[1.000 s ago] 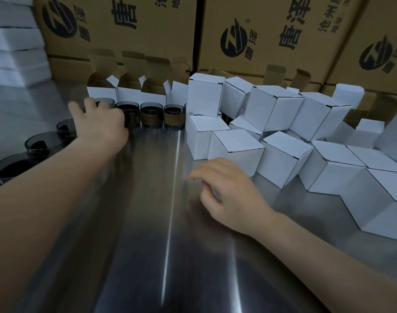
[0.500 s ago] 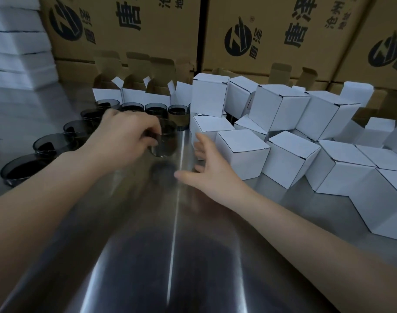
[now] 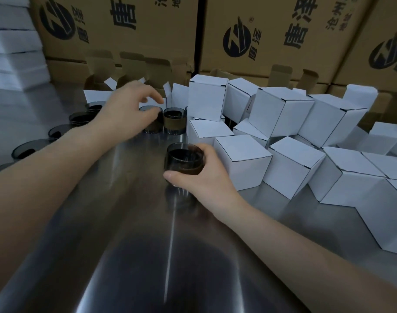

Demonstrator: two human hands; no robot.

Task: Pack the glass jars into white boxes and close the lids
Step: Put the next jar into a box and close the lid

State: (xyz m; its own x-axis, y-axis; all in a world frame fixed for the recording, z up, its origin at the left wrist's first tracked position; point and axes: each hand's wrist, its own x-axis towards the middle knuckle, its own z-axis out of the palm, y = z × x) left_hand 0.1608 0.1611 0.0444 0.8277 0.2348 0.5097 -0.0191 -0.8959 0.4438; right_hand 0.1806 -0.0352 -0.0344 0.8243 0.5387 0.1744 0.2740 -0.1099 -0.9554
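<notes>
My right hand [image 3: 205, 177] grips a dark glass jar [image 3: 184, 159] with a brown band, upright at the middle of the steel table [image 3: 129, 256]. My left hand [image 3: 127, 109] hovers farther back over the row of jars, fingers loosely spread and holding nothing, just in front of the open white boxes [image 3: 95, 96] with raised flaps. Another banded jar [image 3: 174, 120] stands right of that hand. More dark jars [image 3: 25, 151] curve along the left side. Closed white boxes [image 3: 242, 159] are piled at the right of the held jar.
Large brown cartons [image 3: 260, 35] with printed logos wall off the back. A stack of flat white sheets [image 3: 10, 48] sits at the far left. The heap of closed boxes [image 3: 351, 177] fills the right side up to the edge.
The jar passed from my left hand to my right, which now grips it near the table's middle. My left hand let go and moved back toward the open boxes.
</notes>
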